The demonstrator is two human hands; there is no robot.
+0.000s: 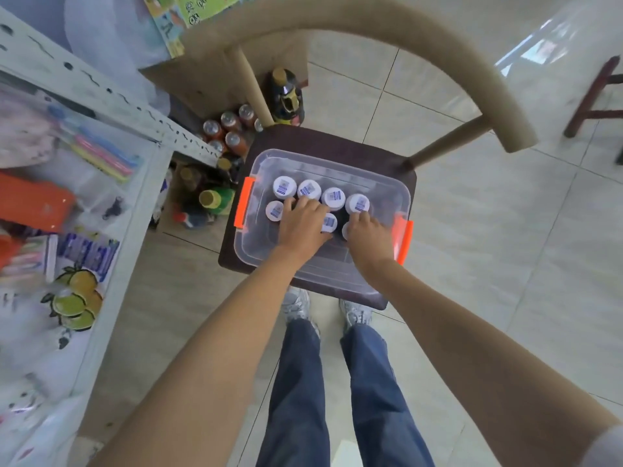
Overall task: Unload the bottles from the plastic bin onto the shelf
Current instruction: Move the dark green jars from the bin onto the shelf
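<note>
Both hands down among white-capped bottles in the clear plastic bin, frame centre.
Left to right: white metal shelf at left; left hand curled over hidden caps, right hand curled round one bottle. Crowded bottles could tip if a lift snagged neighbours.

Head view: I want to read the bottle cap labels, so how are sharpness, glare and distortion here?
Head view: strong wide-angle bending, plain in the curved chair back; shelf at left smeared by blur; window glare on the floor tiles upper right; caps of the bottles in the plastic bin fairly sharp, label print too small to read; left hand and right hand cover some caps.
</note>
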